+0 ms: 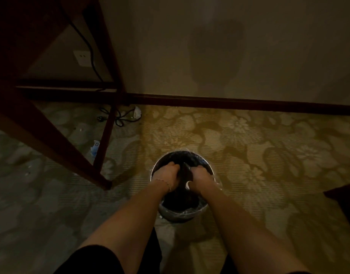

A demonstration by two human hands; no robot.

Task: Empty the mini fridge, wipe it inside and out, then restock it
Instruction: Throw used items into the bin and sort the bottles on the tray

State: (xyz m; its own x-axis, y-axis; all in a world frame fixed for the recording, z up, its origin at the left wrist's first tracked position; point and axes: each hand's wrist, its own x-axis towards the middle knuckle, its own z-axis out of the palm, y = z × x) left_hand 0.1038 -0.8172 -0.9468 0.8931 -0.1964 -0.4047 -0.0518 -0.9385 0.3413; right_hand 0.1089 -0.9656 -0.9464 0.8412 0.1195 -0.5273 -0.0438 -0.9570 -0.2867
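Observation:
A round bucket (166, 211) lined with clear plastic stands on the carpet straight below me. Both of my hands reach into it. My left hand (167, 175) and my right hand (202, 177) each grip a dark cloth (185, 173) that is bunched between them over the bucket's dark inside. A thin bracelet lies on my left wrist. The fridge is not in view.
A dark wooden table frame (51, 135) with slanted legs stands at the left, above a wall socket (82, 58) and a black cable (118, 117). Small scraps of litter (95, 148) lie on the patterned carpet. A dark skirting board (229, 102) runs along the wall.

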